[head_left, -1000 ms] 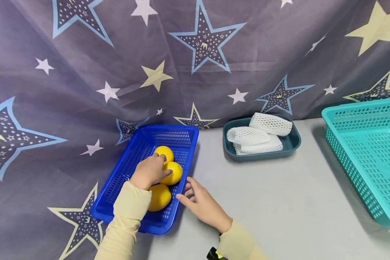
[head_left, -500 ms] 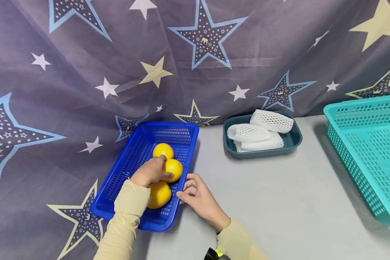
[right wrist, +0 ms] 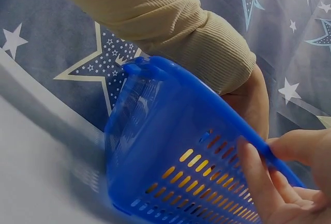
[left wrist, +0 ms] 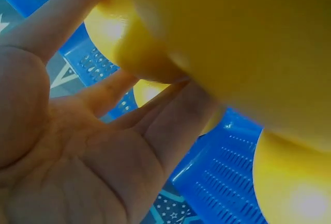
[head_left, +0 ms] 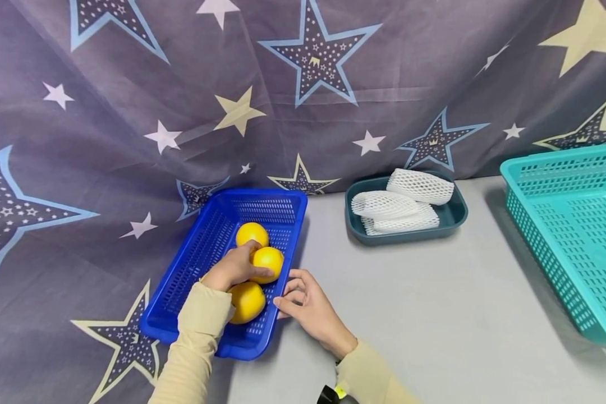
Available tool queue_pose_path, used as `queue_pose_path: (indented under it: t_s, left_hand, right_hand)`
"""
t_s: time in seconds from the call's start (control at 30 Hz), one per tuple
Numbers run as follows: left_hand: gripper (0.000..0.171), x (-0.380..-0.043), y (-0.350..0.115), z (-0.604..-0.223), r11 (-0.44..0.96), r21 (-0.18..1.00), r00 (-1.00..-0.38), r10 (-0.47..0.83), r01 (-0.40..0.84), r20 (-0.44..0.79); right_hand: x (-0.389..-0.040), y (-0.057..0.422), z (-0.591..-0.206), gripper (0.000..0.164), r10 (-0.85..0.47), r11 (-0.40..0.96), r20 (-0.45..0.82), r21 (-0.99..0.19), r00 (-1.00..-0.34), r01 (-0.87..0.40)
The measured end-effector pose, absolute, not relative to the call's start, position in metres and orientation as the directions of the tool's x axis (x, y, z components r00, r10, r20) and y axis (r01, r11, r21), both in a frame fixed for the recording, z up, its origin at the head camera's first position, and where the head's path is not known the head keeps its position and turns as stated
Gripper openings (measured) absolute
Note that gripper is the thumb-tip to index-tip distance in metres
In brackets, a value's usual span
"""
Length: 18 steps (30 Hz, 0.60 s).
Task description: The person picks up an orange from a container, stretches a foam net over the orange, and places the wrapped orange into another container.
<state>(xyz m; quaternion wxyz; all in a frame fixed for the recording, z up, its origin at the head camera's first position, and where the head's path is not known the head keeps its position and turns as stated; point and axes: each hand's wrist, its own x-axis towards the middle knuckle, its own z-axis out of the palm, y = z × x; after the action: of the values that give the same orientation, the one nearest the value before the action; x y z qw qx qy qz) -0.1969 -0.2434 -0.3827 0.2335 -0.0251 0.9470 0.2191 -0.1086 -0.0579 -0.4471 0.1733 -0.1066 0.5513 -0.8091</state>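
Three smooth, rounded yellow fruits lie in a blue perforated plastic basket [head_left: 197, 252]; their exact kind is unclear. My left hand [head_left: 237, 265] reaches in from the near left and holds the middle yellow fruit [head_left: 269, 264] between thumb and fingers. That fruit looms large in the left wrist view, part of it cut off by the frame. Beyond it is the far fruit [head_left: 252, 232]; the near fruit [head_left: 248, 303] sits beside my left wrist. My right hand [head_left: 308, 306] pinches the basket's right rim, thumb on one side and fingers on the other, as the right wrist view shows.
A dark teal tray [head_left: 409, 238] with several white foam net sleeves [head_left: 420, 186] stands at the back middle. At the right is a large turquoise basket [head_left: 545, 264]. A star-patterned cloth [head_left: 303, 140] hangs behind the grey table [head_left: 409, 303].
My left hand has shifted slightly toward me and taken hold of the middle fruit. The fingers of my right hand have closed on the basket rim. The head view has tilted a little.
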Motion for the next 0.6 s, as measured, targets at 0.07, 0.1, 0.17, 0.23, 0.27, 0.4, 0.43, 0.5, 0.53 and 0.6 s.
queue_pose_path:
  t_s: [0.07,0.1,0.17,0.23,0.27,0.4,0.43,0.5,0.53,0.6]
  left_hand:
    - [0.076,-0.1966,-0.2437,-0.3833,0.891,0.423,-0.885,0.057,-0.163,-0.462]
    - [0.077,-0.1966,-0.2441,-0.3835,0.887,0.43,-0.883,0.058,-0.169,-0.466]
    - [0.078,-0.1968,-0.2448,-0.3838,0.878,0.444,-0.878,0.062,-0.178,-0.475]
    - [0.078,-0.1969,-0.2459,-0.384,0.872,0.455,-0.875,0.07,-0.18,-0.48]
    - [0.078,-0.1971,-0.2466,-0.3843,0.87,0.458,-0.872,0.072,-0.181,-0.483]
    - [0.079,-0.1972,-0.2483,-0.3851,0.87,0.456,-0.864,0.073,-0.189,-0.497]
    - [0.08,-0.1974,-0.2484,-0.3852,0.871,0.452,-0.862,0.07,-0.192,-0.502]
    - [0.084,-0.1975,-0.2479,-0.3856,0.871,0.447,-0.856,0.063,-0.203,-0.513]
    - [0.085,-0.1974,-0.2475,-0.3857,0.871,0.445,-0.855,0.059,-0.208,-0.516]
    - [0.087,-0.1974,-0.2467,-0.3857,0.872,0.443,-0.855,0.056,-0.21,-0.516]
  right_hand:
    - [-0.1086,-0.0582,-0.4478,0.052,-0.398,-0.335,-0.018,-0.928,-0.917,0.164]
    - [-0.1087,-0.0583,-0.4481,0.052,-0.398,-0.335,-0.019,-0.928,-0.917,0.164]
    - [-0.1089,-0.0585,-0.4485,0.053,-0.396,-0.337,-0.019,-0.927,-0.918,0.165]
    - [-0.1093,-0.059,-0.4493,0.053,-0.393,-0.335,-0.021,-0.928,-0.919,0.164]
    - [-0.1096,-0.0593,-0.4497,0.052,-0.392,-0.334,-0.023,-0.928,-0.92,0.165]
    - [-0.1101,-0.0602,-0.4506,0.052,-0.388,-0.329,-0.027,-0.93,-0.921,0.166]
    - [-0.1101,-0.0602,-0.4504,0.052,-0.388,-0.328,-0.028,-0.93,-0.921,0.166]
    - [-0.1101,-0.0601,-0.4504,0.052,-0.386,-0.327,-0.027,-0.931,-0.922,0.164]
    - [-0.1102,-0.0601,-0.4505,0.051,-0.385,-0.328,-0.025,-0.931,-0.922,0.162]
    - [-0.1104,-0.0602,-0.4507,0.051,-0.384,-0.329,-0.022,-0.931,-0.923,0.158]
